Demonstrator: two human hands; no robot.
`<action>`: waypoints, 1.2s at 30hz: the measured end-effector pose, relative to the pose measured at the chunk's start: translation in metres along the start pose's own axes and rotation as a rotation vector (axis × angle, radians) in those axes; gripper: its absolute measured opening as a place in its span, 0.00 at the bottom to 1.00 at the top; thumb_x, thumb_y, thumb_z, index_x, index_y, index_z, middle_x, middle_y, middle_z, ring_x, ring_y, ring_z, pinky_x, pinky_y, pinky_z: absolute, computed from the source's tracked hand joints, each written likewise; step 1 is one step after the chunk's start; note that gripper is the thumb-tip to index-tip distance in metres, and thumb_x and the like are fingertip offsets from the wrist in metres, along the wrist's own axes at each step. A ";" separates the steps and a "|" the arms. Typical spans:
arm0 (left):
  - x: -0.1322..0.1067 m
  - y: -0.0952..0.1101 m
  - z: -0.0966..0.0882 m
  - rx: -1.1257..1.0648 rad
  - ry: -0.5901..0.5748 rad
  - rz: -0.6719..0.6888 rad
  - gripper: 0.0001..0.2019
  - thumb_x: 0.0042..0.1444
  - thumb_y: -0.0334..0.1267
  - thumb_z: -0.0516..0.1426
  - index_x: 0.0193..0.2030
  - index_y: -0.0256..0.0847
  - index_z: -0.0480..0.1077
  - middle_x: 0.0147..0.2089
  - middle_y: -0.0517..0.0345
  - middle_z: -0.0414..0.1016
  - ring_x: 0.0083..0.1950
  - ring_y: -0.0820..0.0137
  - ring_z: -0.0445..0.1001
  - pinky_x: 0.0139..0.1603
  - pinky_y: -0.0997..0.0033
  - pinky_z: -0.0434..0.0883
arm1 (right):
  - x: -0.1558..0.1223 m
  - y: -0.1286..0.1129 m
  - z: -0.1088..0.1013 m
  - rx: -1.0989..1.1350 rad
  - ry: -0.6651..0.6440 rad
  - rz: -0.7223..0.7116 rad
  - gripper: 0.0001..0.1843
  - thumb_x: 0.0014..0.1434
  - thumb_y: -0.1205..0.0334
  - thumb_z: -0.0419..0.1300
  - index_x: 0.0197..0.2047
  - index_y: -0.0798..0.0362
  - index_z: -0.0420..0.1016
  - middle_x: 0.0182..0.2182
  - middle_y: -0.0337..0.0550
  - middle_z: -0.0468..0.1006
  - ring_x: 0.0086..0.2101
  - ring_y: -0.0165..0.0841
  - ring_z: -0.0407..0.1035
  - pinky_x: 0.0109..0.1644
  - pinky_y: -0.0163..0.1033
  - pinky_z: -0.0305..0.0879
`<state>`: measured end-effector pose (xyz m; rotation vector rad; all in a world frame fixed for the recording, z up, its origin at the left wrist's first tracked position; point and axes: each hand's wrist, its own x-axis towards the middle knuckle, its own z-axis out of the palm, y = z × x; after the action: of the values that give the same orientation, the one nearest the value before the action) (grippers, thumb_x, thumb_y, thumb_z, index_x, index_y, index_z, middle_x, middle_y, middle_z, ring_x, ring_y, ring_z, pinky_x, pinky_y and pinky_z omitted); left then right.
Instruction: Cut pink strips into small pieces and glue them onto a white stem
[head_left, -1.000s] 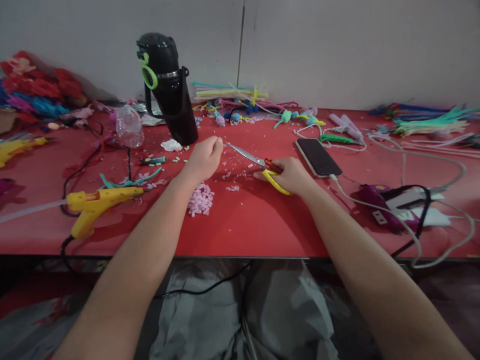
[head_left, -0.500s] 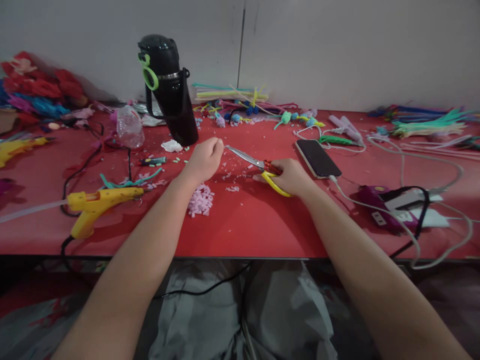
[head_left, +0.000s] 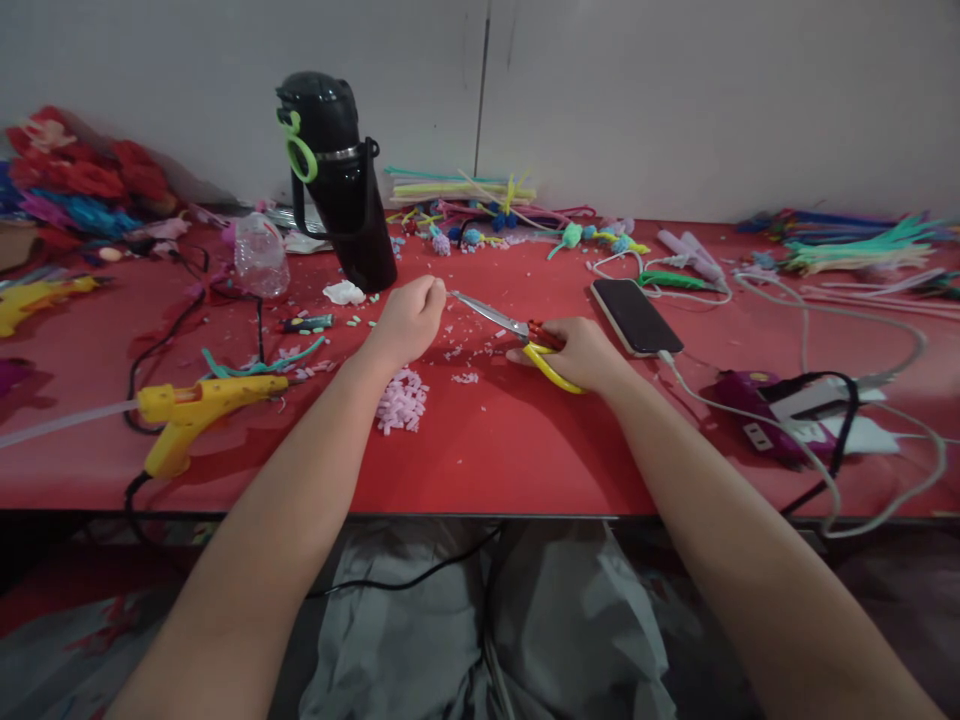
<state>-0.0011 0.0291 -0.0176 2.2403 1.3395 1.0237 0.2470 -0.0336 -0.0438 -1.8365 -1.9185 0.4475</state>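
Note:
My right hand [head_left: 574, 352] is wrapped round the yellow and red handles of a pair of scissors [head_left: 491, 314]. The blades point left, and their tips reach close to my left hand [head_left: 411, 315]. That hand is closed in a pinch, thumb on top; whatever lies between its fingers is too small to make out. Just below my left wrist sits a pile of short pale purple cut pieces [head_left: 403, 402]. More tiny clippings [head_left: 465, 378] are scattered on the red table [head_left: 487, 460] under the scissors.
A tall black bottle [head_left: 360, 230] stands behind my left hand. To the left lies a yellow glue gun [head_left: 202, 405] with its cord. On the right are a phone [head_left: 637, 317] on a cable and a purple power strip [head_left: 772, 425]. Bundles of pipe cleaners [head_left: 862, 248] line the back.

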 end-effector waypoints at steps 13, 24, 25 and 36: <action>0.001 -0.003 0.001 -0.010 0.003 -0.011 0.18 0.69 0.39 0.45 0.25 0.42 0.53 0.23 0.61 0.60 0.27 0.72 0.59 0.31 0.65 0.55 | 0.004 0.002 0.002 -0.018 0.013 0.020 0.35 0.44 0.27 0.64 0.21 0.51 0.60 0.20 0.36 0.58 0.24 0.27 0.50 0.28 0.38 0.43; 0.000 -0.001 0.000 -0.035 0.004 -0.016 0.19 0.69 0.40 0.46 0.24 0.42 0.52 0.23 0.61 0.58 0.26 0.72 0.58 0.30 0.65 0.54 | 0.001 0.001 0.001 0.034 0.025 -0.010 0.34 0.45 0.28 0.65 0.21 0.51 0.60 0.19 0.34 0.56 0.24 0.27 0.49 0.27 0.38 0.43; 0.001 -0.001 0.000 -0.035 0.004 -0.015 0.19 0.69 0.41 0.46 0.24 0.42 0.52 0.23 0.61 0.58 0.26 0.72 0.58 0.30 0.65 0.53 | 0.001 0.002 0.001 0.037 0.022 -0.010 0.34 0.45 0.28 0.65 0.21 0.51 0.60 0.19 0.34 0.57 0.24 0.27 0.50 0.27 0.38 0.43; 0.000 0.002 0.001 -0.049 -0.008 -0.010 0.19 0.68 0.41 0.45 0.24 0.42 0.51 0.22 0.61 0.57 0.26 0.72 0.57 0.29 0.66 0.54 | 0.002 0.000 -0.001 0.020 -0.011 0.020 0.34 0.43 0.28 0.66 0.21 0.51 0.59 0.20 0.35 0.57 0.24 0.28 0.50 0.28 0.38 0.44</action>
<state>0.0009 0.0281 -0.0168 2.1978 1.3069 1.0315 0.2470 -0.0317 -0.0430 -1.8453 -1.8978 0.4826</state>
